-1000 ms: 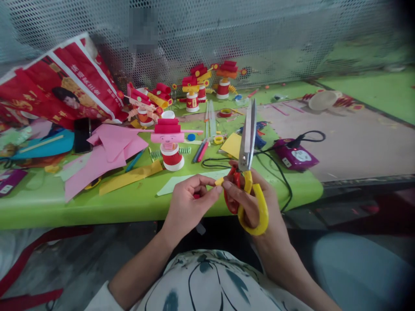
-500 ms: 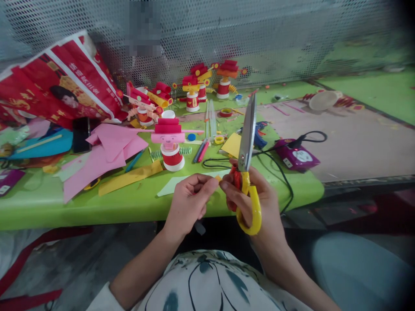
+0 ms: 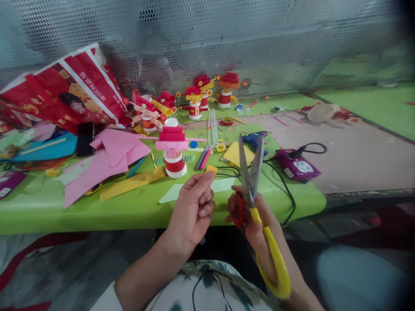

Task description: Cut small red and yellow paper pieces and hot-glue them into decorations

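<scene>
Between thumb and finger, my left hand (image 3: 194, 207) pinches a small piece of orange-yellow paper (image 3: 212, 170) above the table's front edge. My right hand (image 3: 259, 229) grips scissors (image 3: 251, 181) with yellow and red handles, their blades apart and pointing up and away from me. A gap separates the blades from the paper. Beyond my left hand stands a paper figure (image 3: 171, 149) with a pink head, a red and white cup-like body and green coiled arms. A pale green paper strip (image 3: 171, 193) lies partly behind my left hand.
Pink paper (image 3: 106, 160) and a yellow strip (image 3: 132, 183) lie left, below a red bag (image 3: 81, 95). Several similar figures (image 3: 194, 103) stand at the back. A blue glue gun (image 3: 256, 140), a yellow sheet (image 3: 238, 154) and a purple box (image 3: 298, 166) with a black cable are right.
My hands have moved apart. The scissors have gone from closed to spread, lower and tilted, while the left hand holds the small paper alone.
</scene>
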Available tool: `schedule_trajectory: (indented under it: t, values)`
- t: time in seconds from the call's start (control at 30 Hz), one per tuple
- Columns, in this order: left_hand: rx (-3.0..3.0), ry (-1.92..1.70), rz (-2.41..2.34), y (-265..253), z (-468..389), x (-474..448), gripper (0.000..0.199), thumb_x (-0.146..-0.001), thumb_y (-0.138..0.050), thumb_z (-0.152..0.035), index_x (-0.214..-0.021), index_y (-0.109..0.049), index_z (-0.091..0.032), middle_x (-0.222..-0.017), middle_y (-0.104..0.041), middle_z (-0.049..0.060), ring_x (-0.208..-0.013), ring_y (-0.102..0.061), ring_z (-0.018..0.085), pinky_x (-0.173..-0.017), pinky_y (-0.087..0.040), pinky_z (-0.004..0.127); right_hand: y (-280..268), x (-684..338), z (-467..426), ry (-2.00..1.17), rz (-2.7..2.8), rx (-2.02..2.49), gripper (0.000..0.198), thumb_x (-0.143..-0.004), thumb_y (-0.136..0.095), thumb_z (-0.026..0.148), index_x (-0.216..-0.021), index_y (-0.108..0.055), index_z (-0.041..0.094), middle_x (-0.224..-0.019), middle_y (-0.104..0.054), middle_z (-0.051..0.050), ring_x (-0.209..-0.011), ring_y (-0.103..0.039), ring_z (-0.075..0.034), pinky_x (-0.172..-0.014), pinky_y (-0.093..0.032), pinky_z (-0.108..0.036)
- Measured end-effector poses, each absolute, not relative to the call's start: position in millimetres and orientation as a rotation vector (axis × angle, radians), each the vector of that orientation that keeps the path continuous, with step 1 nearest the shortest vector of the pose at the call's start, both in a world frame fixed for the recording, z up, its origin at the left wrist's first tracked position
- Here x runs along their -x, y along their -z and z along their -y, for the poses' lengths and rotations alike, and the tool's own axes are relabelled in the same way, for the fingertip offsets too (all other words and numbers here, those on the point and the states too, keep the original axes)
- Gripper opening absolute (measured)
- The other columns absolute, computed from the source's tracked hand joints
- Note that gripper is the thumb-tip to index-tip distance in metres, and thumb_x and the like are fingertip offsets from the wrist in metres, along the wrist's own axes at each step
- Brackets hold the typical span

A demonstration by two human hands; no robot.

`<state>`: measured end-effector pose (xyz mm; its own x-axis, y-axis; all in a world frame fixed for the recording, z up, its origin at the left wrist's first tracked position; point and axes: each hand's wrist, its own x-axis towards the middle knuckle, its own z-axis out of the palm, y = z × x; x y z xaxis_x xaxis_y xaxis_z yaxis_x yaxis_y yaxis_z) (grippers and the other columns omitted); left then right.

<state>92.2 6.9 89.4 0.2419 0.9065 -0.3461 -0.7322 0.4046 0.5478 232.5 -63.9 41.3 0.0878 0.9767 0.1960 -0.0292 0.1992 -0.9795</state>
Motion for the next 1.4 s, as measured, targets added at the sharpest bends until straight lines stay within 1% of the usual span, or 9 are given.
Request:
schedule_trajectory:
  t: [0.1, 0.2, 0.33, 0.6, 0.67, 0.9, 1.07, 1.33, 1.4]
  values:
    - [-0.270, -1.141, -0.670, -91, -4, -99, 0.033, -0.072, -0.093, -0.020, -0.076, -0.060, -0.016, -0.055, -0.035, -0.012, -0.043, -0.026, 0.000, -0.034, -0.019, 0.009, -35, -236, 73, -0.923, 1.316, 1.187, 0.067, -0.094, -0.057, 0.074, -0.145, -0.053, 0.030, -0.109, -0.061, -0.006, -0.090, -0.060, -0.020, -0.075, -0.056, -0.027]
    - [-0.278, -1.126, -0.674, -86, -1, -105, 0.030, -0.071, -0.093, -0.020, -0.077, -0.064, -0.015, -0.056, -0.039, -0.011, -0.044, -0.028, 0.000, -0.034, -0.019, 0.009, -31, -238, 74, -0.872, 1.404, 1.259, 0.066, -0.096, -0.056, 0.072, -0.146, -0.053, 0.028, -0.100, -0.063, -0.004, -0.080, -0.060, -0.019, -0.069, -0.056, -0.027]
    - [-0.326, -1.123, -0.687, -79, 1, -108, 0.024, -0.072, -0.092, -0.021, -0.079, -0.070, -0.014, -0.056, -0.041, -0.010, -0.044, -0.029, 0.000, -0.035, -0.020, 0.010, -28, -237, 73, -0.900, 1.441, 1.283, 0.068, -0.096, -0.059, 0.069, -0.146, -0.053, 0.023, -0.095, -0.065, -0.005, -0.074, -0.059, -0.018, -0.063, -0.055, -0.027]
    - [-0.397, -1.176, -0.719, -73, -2, -104, 0.025, -0.072, -0.093, -0.029, -0.078, -0.072, -0.016, -0.051, -0.036, -0.011, -0.042, -0.026, 0.001, -0.036, -0.020, 0.012, -38, -233, 67, -0.909, 1.489, 1.284, 0.069, -0.096, -0.054, 0.073, -0.139, -0.059, 0.019, -0.081, -0.057, 0.000, -0.063, -0.049, -0.015, -0.053, -0.045, -0.025]
    - [-0.404, -1.178, -0.721, -72, -2, -103, 0.026, -0.073, -0.093, -0.030, -0.077, -0.071, -0.016, -0.051, -0.037, -0.011, -0.041, -0.025, 0.001, -0.036, -0.020, 0.013, -38, -232, 66, -0.901, 1.500, 1.284, 0.067, -0.097, -0.054, 0.073, -0.137, -0.061, 0.020, -0.082, -0.058, 0.000, -0.062, -0.049, -0.014, -0.054, -0.045, -0.025]
    - [-0.407, -1.183, -0.742, -73, -3, -101, 0.027, -0.073, -0.093, -0.029, -0.075, -0.069, -0.016, -0.051, -0.037, -0.011, -0.042, -0.026, 0.001, -0.036, -0.020, 0.014, -29, -234, 64, -0.765, 1.542, 1.328, 0.065, -0.097, -0.058, 0.069, -0.136, -0.064, 0.019, -0.086, -0.065, -0.003, -0.067, -0.056, -0.016, -0.056, -0.048, -0.025]
    - [-0.402, -1.187, -0.740, -72, -3, -101, 0.028, -0.072, -0.093, -0.031, -0.076, -0.070, -0.016, -0.052, -0.038, -0.010, -0.042, -0.027, 0.001, -0.035, -0.020, 0.014, -26, -234, 64, -0.701, 1.560, 1.334, 0.063, -0.096, -0.062, 0.066, -0.138, -0.063, 0.019, -0.102, -0.072, -0.007, -0.076, -0.067, -0.018, -0.068, -0.056, -0.027]
    - [-0.425, -1.191, -0.751, -71, -2, -100, 0.029, -0.071, -0.093, -0.033, -0.075, -0.070, -0.016, -0.052, -0.039, -0.010, -0.041, -0.028, 0.001, -0.035, -0.020, 0.014, -30, -236, 64, -0.670, 1.564, 1.376, 0.068, -0.094, -0.061, 0.070, -0.130, -0.067, 0.012, -0.092, -0.073, -0.007, -0.068, -0.063, -0.017, -0.060, -0.053, -0.025]
    - [-0.435, -1.190, -0.755, -72, -3, -100, 0.027, -0.072, -0.093, -0.032, -0.076, -0.071, -0.016, -0.052, -0.039, -0.010, -0.040, -0.028, 0.001, -0.034, -0.021, 0.014, -34, -237, 64, -0.676, 1.565, 1.383, 0.069, -0.093, -0.061, 0.072, -0.128, -0.068, 0.012, -0.086, -0.071, -0.005, -0.065, -0.061, -0.016, -0.057, -0.051, -0.025]
